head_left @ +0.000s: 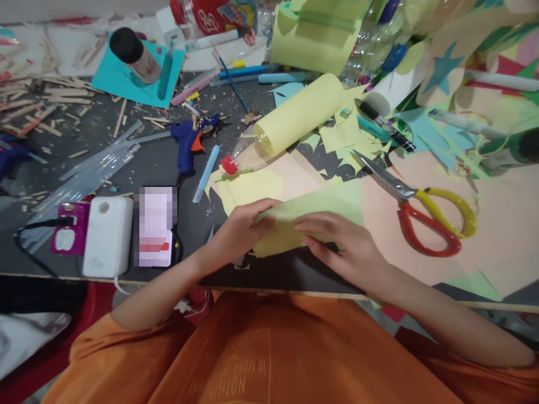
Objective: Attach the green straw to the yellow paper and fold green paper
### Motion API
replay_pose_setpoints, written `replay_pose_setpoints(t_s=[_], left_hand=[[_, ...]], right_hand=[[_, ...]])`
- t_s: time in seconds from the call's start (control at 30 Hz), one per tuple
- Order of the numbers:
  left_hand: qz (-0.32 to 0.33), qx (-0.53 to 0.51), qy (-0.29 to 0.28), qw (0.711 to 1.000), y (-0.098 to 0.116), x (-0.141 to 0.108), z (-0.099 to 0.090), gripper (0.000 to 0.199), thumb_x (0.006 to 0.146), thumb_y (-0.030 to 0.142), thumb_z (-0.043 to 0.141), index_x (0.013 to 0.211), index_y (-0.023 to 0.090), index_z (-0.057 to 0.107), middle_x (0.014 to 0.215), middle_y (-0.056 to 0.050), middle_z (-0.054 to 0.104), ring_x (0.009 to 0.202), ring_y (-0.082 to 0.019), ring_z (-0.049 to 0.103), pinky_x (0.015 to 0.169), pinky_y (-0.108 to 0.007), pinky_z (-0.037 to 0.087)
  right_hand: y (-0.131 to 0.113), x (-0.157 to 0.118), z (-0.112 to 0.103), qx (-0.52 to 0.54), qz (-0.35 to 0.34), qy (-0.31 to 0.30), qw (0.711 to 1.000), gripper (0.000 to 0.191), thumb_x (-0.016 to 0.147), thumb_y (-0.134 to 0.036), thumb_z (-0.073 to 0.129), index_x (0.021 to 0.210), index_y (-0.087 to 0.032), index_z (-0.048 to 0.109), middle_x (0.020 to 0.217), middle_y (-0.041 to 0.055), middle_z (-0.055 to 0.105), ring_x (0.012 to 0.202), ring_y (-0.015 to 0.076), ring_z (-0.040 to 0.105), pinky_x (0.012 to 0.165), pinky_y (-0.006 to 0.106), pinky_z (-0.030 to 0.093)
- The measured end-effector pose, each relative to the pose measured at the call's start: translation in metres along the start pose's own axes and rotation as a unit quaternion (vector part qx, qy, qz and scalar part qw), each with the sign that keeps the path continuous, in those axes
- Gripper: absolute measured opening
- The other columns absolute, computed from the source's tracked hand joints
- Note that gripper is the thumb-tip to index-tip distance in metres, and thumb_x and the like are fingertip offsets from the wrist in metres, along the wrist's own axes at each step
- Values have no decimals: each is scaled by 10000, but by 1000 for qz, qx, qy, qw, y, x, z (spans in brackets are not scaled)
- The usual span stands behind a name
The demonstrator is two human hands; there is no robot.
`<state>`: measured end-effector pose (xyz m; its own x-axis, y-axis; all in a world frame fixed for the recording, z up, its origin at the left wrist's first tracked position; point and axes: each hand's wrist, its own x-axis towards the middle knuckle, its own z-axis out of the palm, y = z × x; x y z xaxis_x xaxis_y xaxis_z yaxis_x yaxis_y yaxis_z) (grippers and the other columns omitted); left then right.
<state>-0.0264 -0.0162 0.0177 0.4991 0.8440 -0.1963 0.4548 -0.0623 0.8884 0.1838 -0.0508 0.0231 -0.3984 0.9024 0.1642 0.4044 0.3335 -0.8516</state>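
Observation:
Between my two hands is a sheet of yellow-green paper (278,244), bent over near the table's front edge. My left hand (242,227) grips its left end, with the fingertips partly hidden behind the paper. On the right side, my right hand (343,241) has its fingers and thumb closed on the sheet. Just beyond lies a clear plastic bottle (248,150) with a red cap, on its side and wrapped in yellow paper (303,115). Scissors (406,193) with one yellow and one red handle lie to the right of my right hand, blades apart.
A blue glue gun (185,143), clear glue sticks (92,174), a white power bank (108,235) and a phone (155,224) lie to the left. Wooden sticks (67,92) are scattered at the far left. Paper scraps (349,132) and markers (385,123) crowd the right.

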Motion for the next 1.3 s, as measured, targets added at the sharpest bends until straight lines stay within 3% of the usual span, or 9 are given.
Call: replay_pose_setpoints(t_s=[0.1,0.17,0.33,0.43,0.57,0.77,1.0,1.13,1.3], left_hand=[[-17,87,-43,995,-1,9,-12,229,874,262,485,952,187,687,859,2,725,747,-142,631,681,-235,483],[-20,134,-65,989,1,14,-15,244,875,268,487,984,206,695,894,4,733,772,-148,636,710,-244,473],[-41,207,-57,976,6,19,-13,266,904,319,455,991,223,687,916,-8,737,806,-175,651,707,-277,466],[-10,233,-25,972,0,14,-17,293,931,346,416,995,185,652,976,-51,718,898,-193,643,789,-312,494],[73,319,23,945,-21,5,-27,299,909,197,394,1122,162,600,1185,-121,650,1159,-240,568,1021,-416,441],[71,340,37,937,-38,-1,-39,454,891,162,429,1344,155,458,1386,-138,544,1307,-248,497,1097,-431,418],[134,440,69,885,-18,1,-4,564,884,244,545,1407,100,392,1497,-216,407,1429,-349,333,1164,-528,305],[210,476,50,853,-10,0,18,558,891,144,467,1436,125,347,1510,-171,418,1431,-289,354,1187,-481,277],[222,520,57,823,-13,3,20,559,898,126,437,1443,92,316,1498,-178,433,1419,-315,368,1163,-491,309]], right_hand=[[13,6,-12,-195,-104,40,974,287,912,-182,530,1190,-222,590,1236,141,665,1186,292,595,978,505,490],[23,11,-16,-234,-119,7,965,338,918,-202,522,1255,-197,551,1265,158,647,1208,313,569,979,521,473],[41,15,-16,-213,-77,-56,972,268,942,-163,428,1115,-195,631,931,95,734,855,250,651,735,410,516],[48,14,-19,-194,-46,-51,979,257,940,-182,424,1038,-207,660,916,89,732,833,246,650,730,407,511],[54,16,-26,-178,-14,-45,983,256,927,-202,432,1029,-227,666,942,83,736,861,258,659,751,430,517],[58,21,-27,-177,5,-17,984,246,910,-184,452,1015,-229,669,940,79,741,853,264,654,744,436,510],[62,21,-20,-194,-42,2,980,212,933,-168,466,998,-232,657,905,72,735,834,249,649,731,409,490],[63,21,-13,-224,-86,30,970,209,929,-130,469,987,-210,653,877,80,722,801,235,632,697,375,473],[63,22,-9,-262,-129,72,954,199,932,-119,470,944,-195,654,823,71,706,757,215,619,664,347,458]])
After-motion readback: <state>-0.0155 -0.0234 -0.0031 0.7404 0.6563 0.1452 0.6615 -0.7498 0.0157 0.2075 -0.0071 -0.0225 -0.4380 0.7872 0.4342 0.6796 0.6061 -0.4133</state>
